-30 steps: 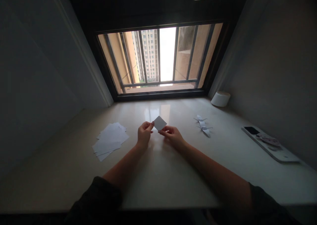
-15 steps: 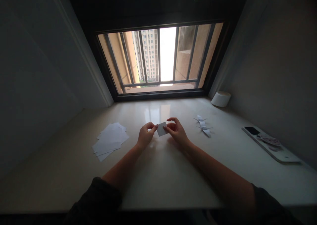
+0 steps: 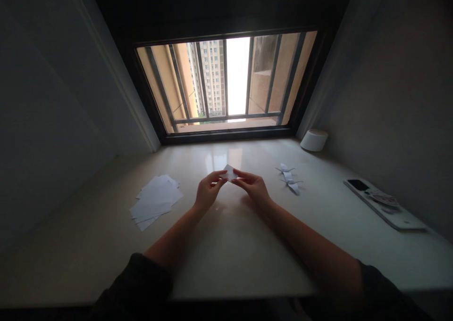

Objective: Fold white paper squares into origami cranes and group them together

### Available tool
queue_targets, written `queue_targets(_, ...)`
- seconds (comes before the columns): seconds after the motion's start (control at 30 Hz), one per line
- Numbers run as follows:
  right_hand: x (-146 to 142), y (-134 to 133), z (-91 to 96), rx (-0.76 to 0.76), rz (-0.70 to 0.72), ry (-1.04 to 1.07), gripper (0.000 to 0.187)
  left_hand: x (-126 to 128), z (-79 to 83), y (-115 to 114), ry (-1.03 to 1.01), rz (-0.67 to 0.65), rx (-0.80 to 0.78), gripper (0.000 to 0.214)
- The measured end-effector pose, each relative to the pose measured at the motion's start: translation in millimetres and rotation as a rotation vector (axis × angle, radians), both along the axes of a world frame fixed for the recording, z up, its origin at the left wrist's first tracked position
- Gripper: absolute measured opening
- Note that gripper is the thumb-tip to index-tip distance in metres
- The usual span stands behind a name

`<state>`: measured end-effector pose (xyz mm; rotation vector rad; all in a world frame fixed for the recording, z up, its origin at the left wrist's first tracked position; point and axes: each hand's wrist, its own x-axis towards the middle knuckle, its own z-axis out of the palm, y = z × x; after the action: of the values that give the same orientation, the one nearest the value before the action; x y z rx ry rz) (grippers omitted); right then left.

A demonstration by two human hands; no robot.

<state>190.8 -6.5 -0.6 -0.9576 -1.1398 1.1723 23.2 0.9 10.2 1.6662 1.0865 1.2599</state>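
A small folded piece of white paper [image 3: 230, 172] is held up between my two hands, one corner pointing away from me. My left hand [image 3: 209, 189] pinches its left side between thumb and fingers. At its right side, my right hand [image 3: 253, 185] grips it the same way, thumb below and fingers above. Fingertips hide the paper's side edges. To the right of my right hand lie two folded paper cranes [image 3: 289, 176], close together on the white sill. Left of my left hand is a loose stack of white paper sheets [image 3: 155, 201].
A white phone [image 3: 385, 205] with a picture on its back lies at the right. A white round object [image 3: 314, 140] stands in the back right corner. Behind the sill [image 3: 233, 255] is a dark-framed window [image 3: 226, 136] with bars outside; walls flank both sides.
The folded paper has turned and tipped, so a corner now points away and its face looks lighter. My right fingers have come down onto it; both hands hold its sides.
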Motion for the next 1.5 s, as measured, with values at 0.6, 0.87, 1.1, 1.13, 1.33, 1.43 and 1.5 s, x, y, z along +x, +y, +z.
queue_targets(0.6,1.5,-1.3,-1.8,0.111,-0.026,-0.22,0.049,-2.0,1.4,-0.5,0.038,0.098,0.036,0.029)
queue_targets(0.87,0.9,-0.7,-2.0,0.129,-0.006,-0.228,0.049,-2.6,2.0,-1.9,0.07,0.12,0.071,0.027)
queue_targets(1.1,0.5,-0.8,-2.2,0.13,-0.012,-0.225,0.046,-3.6,1.1,-1.7,0.108,0.13,0.104,0.026)
queue_targets(1.13,0.4,-1.0,-2.1,0.13,-0.015,-0.226,0.046,-3.9,1.3,-1.8,0.112,0.129,0.11,0.026)
queue_targets(1.33,-0.2,-1.4,-3.2,0.121,-0.045,-0.213,0.044,-2.6,6.6,-5.8,0.117,0.098,0.148,0.024)
queue_targets(1.43,-1.5,-1.6,-3.4,0.109,-0.081,-0.181,0.041,0.8,9.7,-9.0,0.099,0.035,0.165,0.024)
queue_targets(1.5,-2.8,-2.7,-2.9,0.098,-0.101,-0.166,0.039,3.0,10.5,-10.5,0.074,0.016,0.162,0.023)
